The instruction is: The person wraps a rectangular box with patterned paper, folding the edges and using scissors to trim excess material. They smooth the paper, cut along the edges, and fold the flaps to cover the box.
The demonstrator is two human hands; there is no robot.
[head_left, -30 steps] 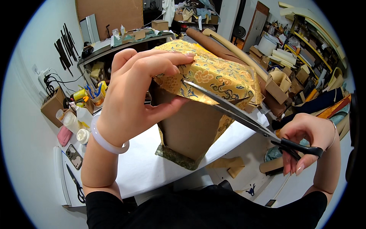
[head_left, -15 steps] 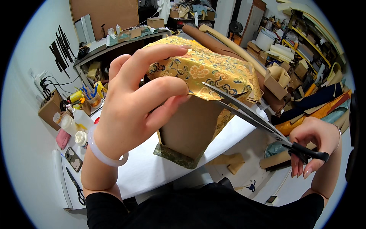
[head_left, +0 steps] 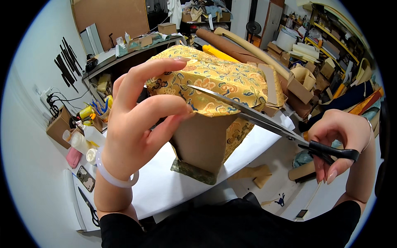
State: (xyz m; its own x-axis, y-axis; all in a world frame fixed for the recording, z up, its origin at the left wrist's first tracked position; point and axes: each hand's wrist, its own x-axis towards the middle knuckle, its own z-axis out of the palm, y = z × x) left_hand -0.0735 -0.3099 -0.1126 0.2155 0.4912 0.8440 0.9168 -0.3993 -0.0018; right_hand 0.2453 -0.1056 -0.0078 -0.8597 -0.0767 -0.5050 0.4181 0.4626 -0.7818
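Observation:
A box-like grey board form (head_left: 202, 142) stands over the white table, wrapped in yellow brocade (head_left: 223, 82) with flowers and blue-green leaves. My left hand (head_left: 136, 111) is closed on the fabric's near edge, fingers on top and the thumb pinching below. In my right hand (head_left: 341, 142) are long scissors (head_left: 264, 118) with black handles. Their upper blade lies across the top of the brocade, its tip pointing at my left fingers; part of the lower blade is hidden under the fabric edge. A dark green patterned strip (head_left: 192, 172) edges the form's bottom.
Around the white tabletop (head_left: 159, 190) at left are a phone (head_left: 85, 178), a second pair of scissors (head_left: 88, 204), bottles and an open jar (head_left: 92, 156). Long rolls (head_left: 231, 45) lie behind the form. Cardboard boxes (head_left: 301, 84) and fabric rolls crowd the right.
The scissors' upper blade has come further left over the brocade. The fabric's near edge now hangs lower across the board, and a yellow object shows behind the form.

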